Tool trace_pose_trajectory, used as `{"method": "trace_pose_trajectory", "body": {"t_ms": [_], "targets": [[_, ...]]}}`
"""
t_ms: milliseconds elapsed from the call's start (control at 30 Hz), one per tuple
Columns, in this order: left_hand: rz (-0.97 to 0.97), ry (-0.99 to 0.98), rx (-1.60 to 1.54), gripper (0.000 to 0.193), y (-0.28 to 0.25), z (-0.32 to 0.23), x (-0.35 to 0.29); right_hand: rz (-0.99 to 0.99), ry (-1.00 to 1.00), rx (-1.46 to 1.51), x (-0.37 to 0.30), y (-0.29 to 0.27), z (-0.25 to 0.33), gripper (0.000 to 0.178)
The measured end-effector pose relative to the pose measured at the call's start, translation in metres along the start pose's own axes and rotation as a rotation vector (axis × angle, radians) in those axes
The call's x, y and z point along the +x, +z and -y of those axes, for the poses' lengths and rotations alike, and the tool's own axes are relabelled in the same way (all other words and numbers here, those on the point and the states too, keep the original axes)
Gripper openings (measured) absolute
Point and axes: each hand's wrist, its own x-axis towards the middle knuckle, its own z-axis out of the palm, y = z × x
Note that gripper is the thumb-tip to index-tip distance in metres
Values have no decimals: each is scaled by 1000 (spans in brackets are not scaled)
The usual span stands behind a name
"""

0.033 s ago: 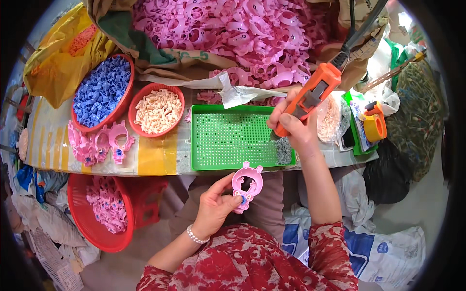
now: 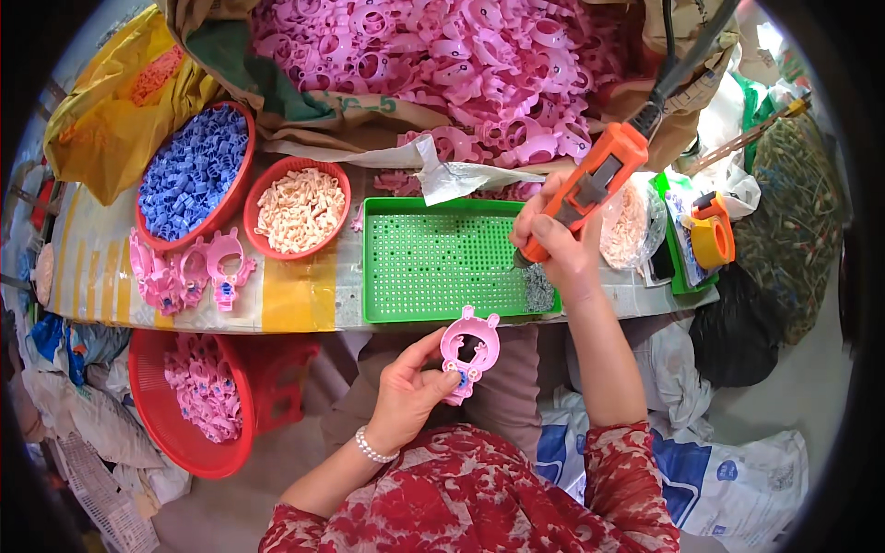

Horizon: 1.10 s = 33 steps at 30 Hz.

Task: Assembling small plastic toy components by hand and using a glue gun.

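Observation:
My left hand (image 2: 410, 389) pinches a pink plastic animal-shaped toy part (image 2: 489, 343) with round ears, a large round opening and a blue piece low on its body. It is held just in front of the table's near edge. My right hand (image 2: 564, 235) is wrapped around an orange and grey corded electric screwdriver (image 2: 608, 166), its cord rising to the upper right. The tool's lower end points down over the right side of a green perforated tray (image 2: 415, 263). A heap of tiny grey screws (image 2: 538, 293) lies in that tray's near right corner.
Pink parts fill a big sack (image 2: 369, 106) at the back. Left stand a red bowl of blue pieces (image 2: 195, 175), a smaller bowl of cream pieces (image 2: 300, 210) and several pink parts (image 2: 189, 272). Below is a red basket (image 2: 175, 447); at right, an orange-yellow tape dispenser (image 2: 710, 241).
My right hand and the screwdriver have shifted very slightly. The left hand keeps hold of the pink toy part in the same place.

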Motion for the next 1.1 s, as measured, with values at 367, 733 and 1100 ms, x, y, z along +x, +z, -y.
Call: {"method": "trace_pose_trajectory", "body": {"t_ms": [367, 733, 1100], "targets": [[-41, 23, 53, 50, -1, 10, 0, -147, -180, 108, -12, 9, -33, 39], [-78, 41, 95, 47, -3, 8, -1, -186, -195, 153, -14, 13, -36, 42], [-125, 20, 112, 46, 2, 9, 1, -172, -222, 189, -24, 16, -15, 48]]}}
